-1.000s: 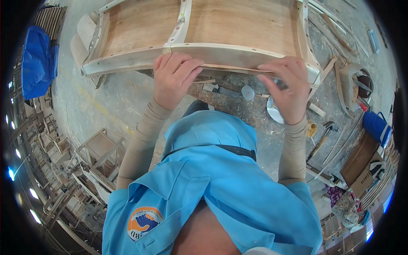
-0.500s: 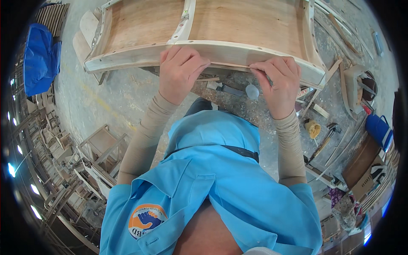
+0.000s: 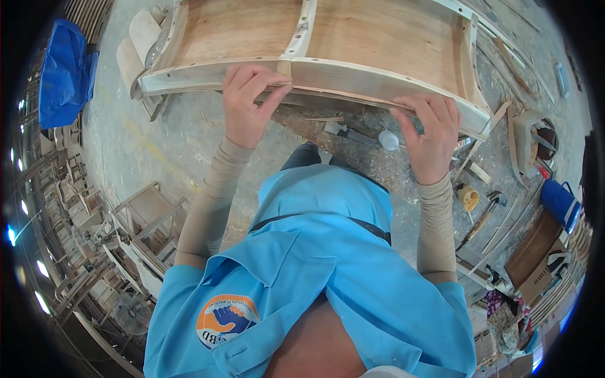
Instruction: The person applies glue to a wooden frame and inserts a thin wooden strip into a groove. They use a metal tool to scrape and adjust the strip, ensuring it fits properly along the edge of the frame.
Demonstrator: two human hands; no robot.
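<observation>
A curved wooden frame (image 3: 224,74) with plywood panels (image 3: 384,38) lies in front of me at the top of the view. Along its near lower side runs a thin plywood edge (image 3: 343,96). My left hand (image 3: 247,110) pinches this edge just left of the middle rib (image 3: 299,34), thumb below and fingers on top. Farther right, near the frame's right corner, my right hand (image 3: 433,135) grips the same edge with its thumb underneath. Fingers hide the edge at both grips.
On the floor lie a white round cup-like thing (image 3: 389,140), a hammer (image 3: 482,220) and a yellow container (image 3: 467,196). Wood strips lie at right, near a blue bucket (image 3: 559,203). Chair-like wooden frames (image 3: 148,214) crowd the left, below a blue tarp-like bag (image 3: 63,75).
My left hand has slid left along the frame's edge, past the middle rib. My right hand has shifted slightly right, so the hands are wider apart. The whole view has moved a little.
</observation>
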